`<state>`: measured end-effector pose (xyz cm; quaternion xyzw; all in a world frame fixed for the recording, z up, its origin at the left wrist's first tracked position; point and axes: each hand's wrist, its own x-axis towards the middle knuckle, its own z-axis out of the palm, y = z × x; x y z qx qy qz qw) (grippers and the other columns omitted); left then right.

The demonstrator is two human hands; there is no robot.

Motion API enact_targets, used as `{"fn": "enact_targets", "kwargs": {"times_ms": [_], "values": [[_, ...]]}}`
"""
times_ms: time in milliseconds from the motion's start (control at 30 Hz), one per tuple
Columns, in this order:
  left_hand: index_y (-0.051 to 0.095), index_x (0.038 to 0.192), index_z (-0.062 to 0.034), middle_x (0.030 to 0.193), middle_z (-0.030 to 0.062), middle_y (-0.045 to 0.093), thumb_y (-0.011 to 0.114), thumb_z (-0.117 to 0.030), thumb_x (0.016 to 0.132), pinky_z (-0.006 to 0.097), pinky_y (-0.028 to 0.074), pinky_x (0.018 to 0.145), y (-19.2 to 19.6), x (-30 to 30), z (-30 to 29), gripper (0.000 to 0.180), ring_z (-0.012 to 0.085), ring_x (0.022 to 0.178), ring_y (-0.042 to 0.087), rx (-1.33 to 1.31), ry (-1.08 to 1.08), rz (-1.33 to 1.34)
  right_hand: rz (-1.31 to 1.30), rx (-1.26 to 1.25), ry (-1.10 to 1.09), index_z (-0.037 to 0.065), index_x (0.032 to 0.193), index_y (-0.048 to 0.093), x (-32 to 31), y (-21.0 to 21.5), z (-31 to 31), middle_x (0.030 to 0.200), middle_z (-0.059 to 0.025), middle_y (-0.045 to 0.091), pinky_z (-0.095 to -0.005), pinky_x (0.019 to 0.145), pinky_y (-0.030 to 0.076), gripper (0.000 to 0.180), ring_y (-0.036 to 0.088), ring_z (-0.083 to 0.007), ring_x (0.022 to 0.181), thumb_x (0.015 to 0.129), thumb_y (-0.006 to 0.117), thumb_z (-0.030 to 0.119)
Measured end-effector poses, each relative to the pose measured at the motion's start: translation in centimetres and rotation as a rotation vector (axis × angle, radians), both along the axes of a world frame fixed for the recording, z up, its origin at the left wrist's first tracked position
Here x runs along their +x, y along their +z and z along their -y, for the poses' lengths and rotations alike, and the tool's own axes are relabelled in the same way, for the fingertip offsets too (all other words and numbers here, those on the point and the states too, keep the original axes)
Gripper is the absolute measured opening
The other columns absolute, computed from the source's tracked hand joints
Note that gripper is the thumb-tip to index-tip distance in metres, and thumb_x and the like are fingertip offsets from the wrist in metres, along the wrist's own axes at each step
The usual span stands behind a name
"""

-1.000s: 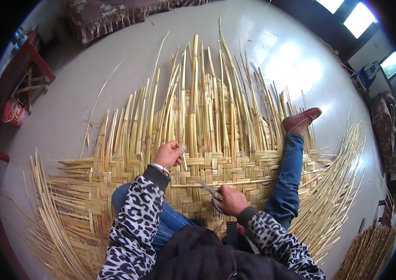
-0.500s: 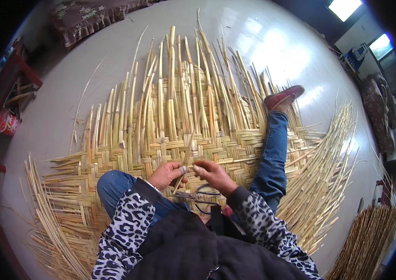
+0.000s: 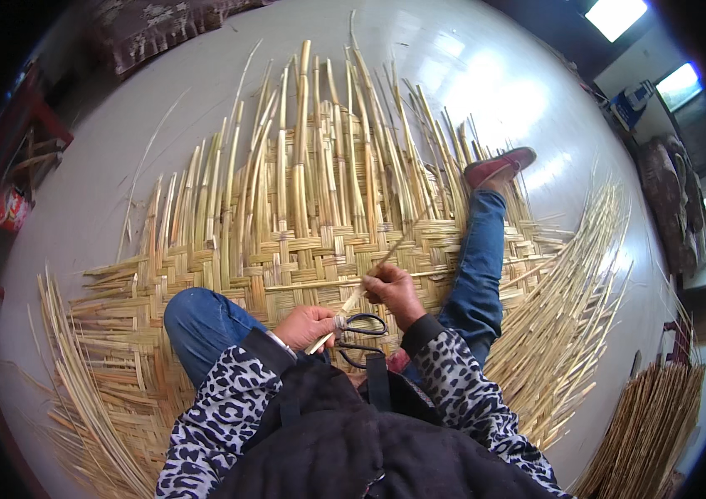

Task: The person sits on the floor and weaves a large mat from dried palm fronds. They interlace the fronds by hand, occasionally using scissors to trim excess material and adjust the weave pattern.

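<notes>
A split reed strip [image 3: 352,299] runs slantwise between my hands, its thin end pointing up and to the right over the weaving. My left hand [image 3: 305,327] is closed round the lower end, with a pale wrap at one finger. Farther up, my right hand [image 3: 396,293] pinches the same strip. Black-handled scissors [image 3: 365,325] lie just right of my left hand; their blades are hidden. Beneath my legs spreads a woven reed mat [image 3: 286,270] in a twill pattern. Long unwoven reeds [image 3: 303,150] stick out from its far edge.
Loose reeds [image 3: 565,308] lie fanned at the right, and another bunch [image 3: 87,391] at the left. A darker upright bundle of stalks [image 3: 648,424] stands at the lower right. My outstretched leg [image 3: 482,258] crosses the mat, its red shoe [image 3: 500,166] on the far reeds.
The strip has swung from near upright to leaning right. My right hand has moved slightly up and right along it; my left hand is a little lower. The scissors show different parts now.
</notes>
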<state>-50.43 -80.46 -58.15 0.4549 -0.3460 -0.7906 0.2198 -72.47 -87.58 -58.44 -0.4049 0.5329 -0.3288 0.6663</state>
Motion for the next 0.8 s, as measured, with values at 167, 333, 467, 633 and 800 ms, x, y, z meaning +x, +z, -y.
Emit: {"fn": "enact_targets", "kwargs": {"times_ms": [167, 333, 467, 633, 800], "values": [[0.069, 0.099, -0.0035, 0.065, 0.0016, 0.065, 0.06, -0.029, 0.097, 0.021, 0.044, 0.044, 0.2, 0.0, -1.5, 0.027, 0.0065, 0.049, 0.056, -0.093, -0.077, 0.078, -0.188, -0.097, -0.003, 0.0, 0.086, 0.063, -1.9, -0.2, 0.7, 0.072, -0.0056, 0.063, -0.0267, 0.056, 0.049, 0.015, 0.058, -0.0122, 0.06, 0.086, 0.071, 0.013], [0.066, 0.105, -0.0037, 0.065, 0.0027, 0.065, 0.059, -0.026, 0.098, 0.02, 0.043, 0.043, -1.0, 0.1, -3.1, 0.024, 0.0066, 0.047, 0.056, -0.018, -0.036, -0.059, -0.18, -0.072, -0.029, 0.003, 0.089, 0.061, -3.2, -1.7, 1.3, 0.074, -0.0021, 0.061, -0.0258, 0.057, 0.051, 0.011, 0.058, -0.0111, 0.06, 0.091, 0.068, 0.012], [0.065, 0.106, -0.003, 0.065, 0.0028, 0.065, 0.06, -0.027, 0.098, 0.021, 0.043, 0.042, -1.7, 0.8, -4.9, 0.025, 0.0072, 0.047, 0.056, -0.016, -0.038, -0.156, -0.149, -0.152, -0.081, 0.005, 0.09, 0.061, -5.4, -3.2, 2.3, 0.073, -0.0009, 0.061, -0.0238, 0.055, 0.05, 0.01, 0.058, -0.0095, 0.06, 0.091, 0.069, 0.011], [0.065, 0.108, -0.0037, 0.066, 0.0026, 0.065, 0.059, -0.028, 0.099, 0.022, 0.044, 0.043, -1.9, 1.3, -6.1, 0.026, 0.0076, 0.049, 0.057, -0.028, -0.033, -0.142, -0.239, -0.268, -0.071, 0.003, 0.086, 0.063, -7.5, -4.7, 4.1, 0.069, -0.0009, 0.062, -0.0229, 0.05, 0.047, 0.01, 0.055, -0.008, 0.054, 0.09, 0.07, 0.009], [0.065, 0.11, -0.0044, 0.069, 0.0028, 0.066, 0.057, -0.029, 0.1, 0.021, 0.045, 0.046, -1.4, 2.9, -6.5, 0.028, 0.0069, 0.051, 0.057, -0.075, -0.009, -0.197, -0.16, -0.244, -0.415, 0.007, 0.098, 0.064, -6.4, -2.1, 6.2, 0.077, 0.0005, 0.061, -0.0227, 0.052, 0.047, 0.012, 0.056, -0.0079, 0.062, 0.095, 0.066, 0.018]]}}
